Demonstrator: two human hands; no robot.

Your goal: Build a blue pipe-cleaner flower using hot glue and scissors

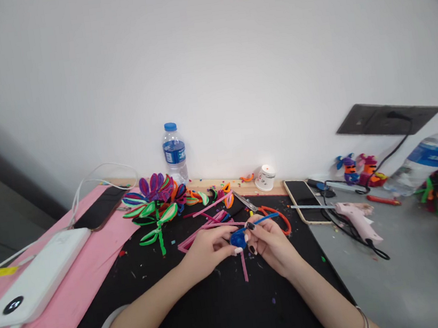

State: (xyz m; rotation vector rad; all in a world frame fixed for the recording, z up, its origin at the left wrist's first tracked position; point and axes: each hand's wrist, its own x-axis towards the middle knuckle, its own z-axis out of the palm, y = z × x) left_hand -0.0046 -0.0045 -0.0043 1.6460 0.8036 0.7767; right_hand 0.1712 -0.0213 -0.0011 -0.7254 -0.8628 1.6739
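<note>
Both hands meet over the black mat [205,305] at the middle of the table. My left hand [208,249] pinches a small blue coiled pipe-cleaner piece [237,238], fingers closed round it. My right hand [267,241] is also closed on the same blue piece, whose loose end [268,216] sticks out to the right. A pink pipe cleaner [243,265] lies just under the hands. Several pink pipe cleaners [206,225] lie beyond the left hand.
Pipe-cleaner flowers [157,199], a water bottle [174,152], orange-handled scissors [269,214] and a white cup [265,177] sit behind. A phone [306,200] and pink glue gun [357,217] lie right. A power bank [36,279], dark phone [99,207] and pink sheet [94,261] lie left.
</note>
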